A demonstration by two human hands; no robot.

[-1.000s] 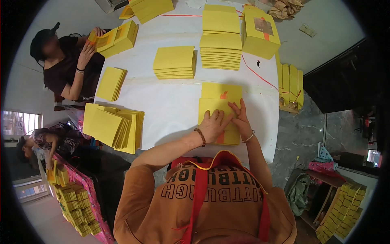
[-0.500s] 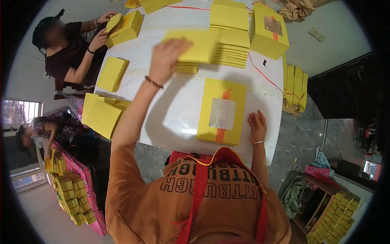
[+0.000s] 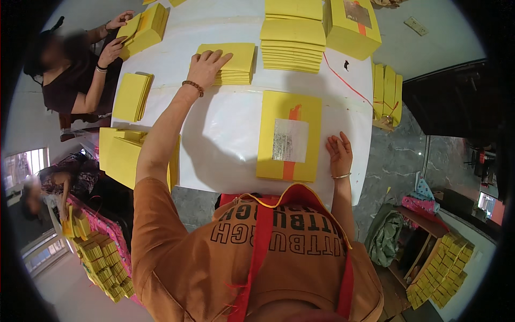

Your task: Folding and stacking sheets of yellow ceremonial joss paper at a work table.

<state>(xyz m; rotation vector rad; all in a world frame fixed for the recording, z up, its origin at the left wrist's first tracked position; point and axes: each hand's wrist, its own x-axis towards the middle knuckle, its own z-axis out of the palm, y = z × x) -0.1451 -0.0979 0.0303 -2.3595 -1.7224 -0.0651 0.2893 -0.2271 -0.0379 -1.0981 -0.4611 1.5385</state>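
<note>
My left hand (image 3: 208,70) lies over the near left corner of a stack of yellow paper bundles (image 3: 236,60), its fingers spread across the top sheet. The thumb is mostly hidden. In front of me is a thick yellow paper stack (image 3: 266,137) with an orange strip and a silvery square patch on its top. Just right of that stack, my right hand (image 3: 339,154) rests on the white table (image 3: 225,134), fingers loosely curled, apart, with nothing in them.
Taller yellow stacks (image 3: 292,40) and a big yellow block (image 3: 351,32) stand at the far right. Smaller piles (image 3: 131,96) and leaning bundles (image 3: 119,158) line the left edge. A person (image 3: 75,70) handles yellow paper at the far left. Red string (image 3: 346,80) crosses the tabletop.
My left hand has brought a yellow bundle down and left onto the stack, where its fingers now lie on top. My right hand stays beside the patched stack. The view has shifted slightly.
</note>
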